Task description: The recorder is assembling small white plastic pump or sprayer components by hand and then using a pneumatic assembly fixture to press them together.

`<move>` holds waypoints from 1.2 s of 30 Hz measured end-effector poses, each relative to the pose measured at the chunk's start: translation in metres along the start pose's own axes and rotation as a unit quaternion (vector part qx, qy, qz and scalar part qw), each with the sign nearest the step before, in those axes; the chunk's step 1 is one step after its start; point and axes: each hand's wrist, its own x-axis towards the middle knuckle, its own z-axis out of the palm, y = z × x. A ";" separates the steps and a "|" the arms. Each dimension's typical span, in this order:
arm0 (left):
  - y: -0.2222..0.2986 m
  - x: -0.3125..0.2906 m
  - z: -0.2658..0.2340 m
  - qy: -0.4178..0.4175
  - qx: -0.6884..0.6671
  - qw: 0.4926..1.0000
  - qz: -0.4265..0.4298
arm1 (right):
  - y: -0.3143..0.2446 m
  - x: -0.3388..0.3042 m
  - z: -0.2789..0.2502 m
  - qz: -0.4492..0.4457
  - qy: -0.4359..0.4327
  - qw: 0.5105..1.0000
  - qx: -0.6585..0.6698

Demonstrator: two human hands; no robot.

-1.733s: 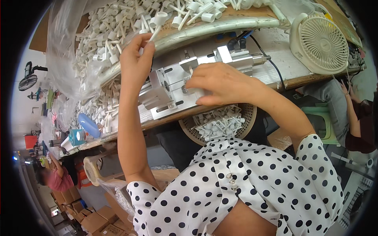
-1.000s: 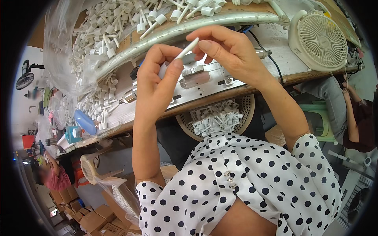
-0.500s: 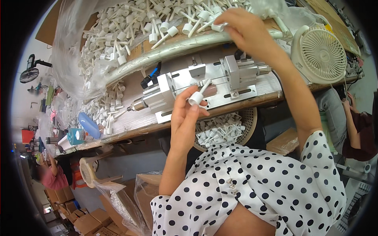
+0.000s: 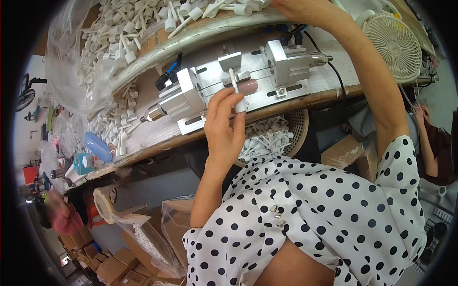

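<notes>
My left hand (image 4: 224, 125) pinches a small white plastic tube part (image 4: 236, 91), held upright against the pink-brown holder (image 4: 248, 86) in the middle of a metal press fixture (image 4: 286, 62). My right hand (image 4: 299, 6) is stretched up to the top edge, at the heap of loose white plastic parts (image 4: 143, 24) in a curved tray. Its fingers are cut off by the picture's rim, so what they hold is hidden. The fixture's two aluminium blocks stand left and right of the holder on the wooden bench (image 4: 157, 138).
A round basket (image 4: 296, 125) with several white parts hangs under the bench edge. A white fan (image 4: 396, 44) stands at the right. A blue bottle (image 4: 98, 145) lies left. Another person (image 4: 431, 143) sits right, one more at lower left (image 4: 57, 214) near cardboard boxes (image 4: 112, 267).
My left hand went from the parts heap to meet the right hand, then lowered a white part to the fixture's holder. My right hand rose back to the heap.
</notes>
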 end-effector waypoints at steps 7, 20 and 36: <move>0.006 0.015 0.003 -0.045 0.143 0.986 0.068 | 0.006 0.010 0.001 -0.047 -0.030 0.998 -0.040; 0.012 0.018 0.001 -0.091 0.184 0.977 0.064 | -0.008 0.022 0.020 -0.013 0.046 0.998 0.029; -0.026 0.196 -0.037 0.108 0.297 0.940 0.126 | -0.101 -0.041 0.028 -0.013 0.114 0.959 0.259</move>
